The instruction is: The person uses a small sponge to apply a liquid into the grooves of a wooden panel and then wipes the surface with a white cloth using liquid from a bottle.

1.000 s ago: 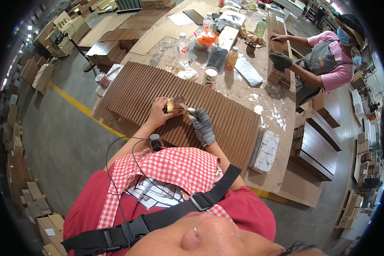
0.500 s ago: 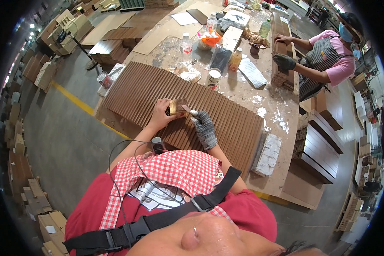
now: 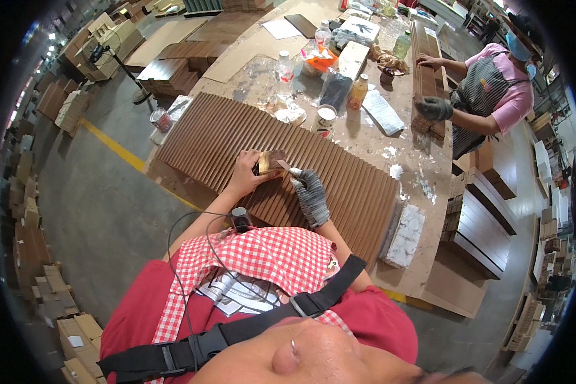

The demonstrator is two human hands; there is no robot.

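Note:
My left hand (image 3: 245, 171) is bare and closed on a small brown-and-yellow block (image 3: 274, 160), whose exact kind I cannot make out. In my right hand (image 3: 312, 200), which wears a grey knit glove, is a putty knife (image 3: 284, 165). Its short blade lies against or just over the block's right side; contact is hard to tell. Both hands are over a broad stack of brown wooden strips (image 3: 339, 176) lying side by side across the table, with narrow grooves between them.
A can (image 3: 324, 121) stands just beyond the strips, near an amber bottle (image 3: 358, 91), a clear bottle (image 3: 285, 67) and a paper sheet (image 3: 383, 110). A white-smeared block (image 3: 404, 235) is at the right. Across the table (image 3: 422, 160), a co-worker (image 3: 493, 89) handles brown boards (image 3: 427, 57).
The view has shifted slightly. Both my hands keep their hold, with the knife still at the block. The co-worker's gloved hand has moved a little along the boards.

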